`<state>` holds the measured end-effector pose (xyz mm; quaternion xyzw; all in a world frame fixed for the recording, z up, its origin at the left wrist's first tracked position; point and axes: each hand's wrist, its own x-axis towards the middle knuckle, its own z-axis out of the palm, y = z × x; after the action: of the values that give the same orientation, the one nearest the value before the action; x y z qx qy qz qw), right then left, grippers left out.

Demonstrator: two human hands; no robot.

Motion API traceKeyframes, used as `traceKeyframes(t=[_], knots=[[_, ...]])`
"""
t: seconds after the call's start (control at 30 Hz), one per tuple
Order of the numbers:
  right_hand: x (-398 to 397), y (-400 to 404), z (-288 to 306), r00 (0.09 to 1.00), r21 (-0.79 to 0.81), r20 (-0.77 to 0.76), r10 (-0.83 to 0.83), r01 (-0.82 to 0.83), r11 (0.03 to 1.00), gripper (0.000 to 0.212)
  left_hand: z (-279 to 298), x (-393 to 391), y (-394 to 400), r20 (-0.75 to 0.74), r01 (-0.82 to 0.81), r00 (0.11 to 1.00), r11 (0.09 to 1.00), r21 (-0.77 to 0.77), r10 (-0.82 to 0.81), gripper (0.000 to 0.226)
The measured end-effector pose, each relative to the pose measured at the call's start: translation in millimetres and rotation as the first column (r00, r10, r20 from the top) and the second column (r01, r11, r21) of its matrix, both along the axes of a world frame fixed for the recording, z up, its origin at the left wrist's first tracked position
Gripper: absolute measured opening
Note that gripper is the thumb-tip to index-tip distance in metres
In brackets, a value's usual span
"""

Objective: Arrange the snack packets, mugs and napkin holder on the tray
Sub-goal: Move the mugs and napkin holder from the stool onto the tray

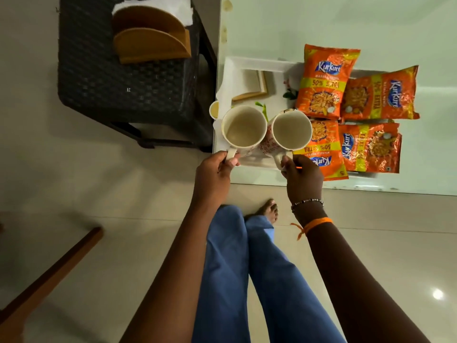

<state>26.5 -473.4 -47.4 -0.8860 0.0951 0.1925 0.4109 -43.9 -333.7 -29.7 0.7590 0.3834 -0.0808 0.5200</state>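
Left hand (215,167) gripping the handle of the left mug (243,127), right hand (303,174) gripping the handle of the right mug (291,129), both mugs upright over the white tray (237,70) on the glass table (321,26), four orange snack packets (326,82) at the tray's right side, wooden napkin holder (150,43) on the dark wicker stool (123,90)

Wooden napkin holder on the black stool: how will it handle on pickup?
The napkin holder looks like rigid wood, so it should not flex. The white napkins sit loose between its two curved sides and may slip out if it tilts. It looks narrow for its height, so a sideways push might tip it.
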Motion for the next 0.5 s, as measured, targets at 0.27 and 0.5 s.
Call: traceKeyframes(t=[0.27, 0.5], knots=[[2, -9, -4, 0.996, -0.041, -0.038, 0.077, -0.079, 0.996, 0.025, -22, -5, -13, -0.052, -0.033, 0.998, 0.997, -0.064, 0.03, 0.021], [10, -12, 0, 0.978, -0.062, -0.107, 0.181, -0.188, 0.98, 0.025, -24, -8, -19, -0.054, -0.055, 0.997, 0.997, -0.056, 0.052, 0.024]])
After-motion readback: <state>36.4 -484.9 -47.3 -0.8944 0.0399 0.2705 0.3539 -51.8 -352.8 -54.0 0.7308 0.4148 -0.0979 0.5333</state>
